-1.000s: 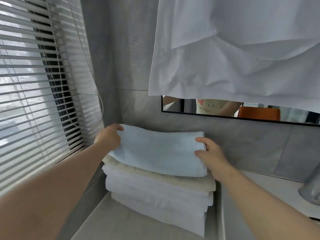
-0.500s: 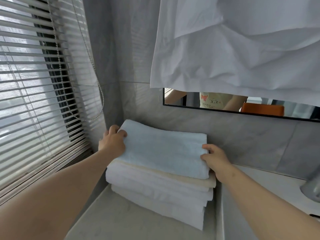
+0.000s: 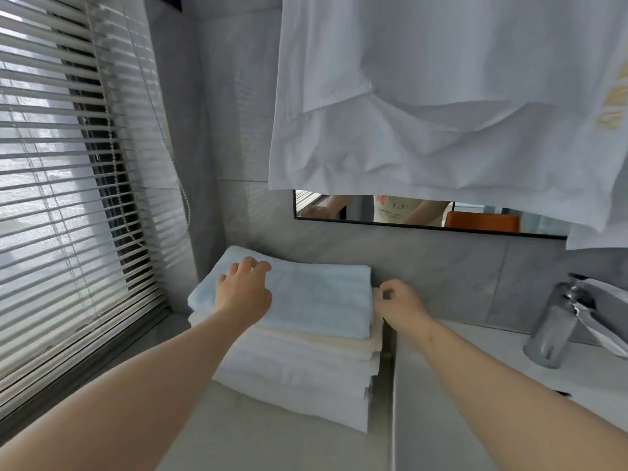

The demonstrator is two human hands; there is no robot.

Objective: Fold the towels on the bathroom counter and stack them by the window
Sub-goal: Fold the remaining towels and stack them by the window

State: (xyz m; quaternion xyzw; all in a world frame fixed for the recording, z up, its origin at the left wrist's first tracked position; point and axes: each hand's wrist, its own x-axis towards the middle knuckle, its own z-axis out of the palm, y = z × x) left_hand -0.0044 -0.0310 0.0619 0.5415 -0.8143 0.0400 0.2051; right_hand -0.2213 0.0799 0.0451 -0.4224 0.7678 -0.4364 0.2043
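Left hand flat on blue towel, fingers curled

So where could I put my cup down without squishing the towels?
Bare counter lies right of the towel stack, between it and the faucet. There is also bare ledge in front of the stack, beside the window blinds. The corner is crowded: left hand on the blue towel, right hand at its edge.

Towel stack sat on tabletop, blinds to its left, faucet to its right, mirror behind, above.
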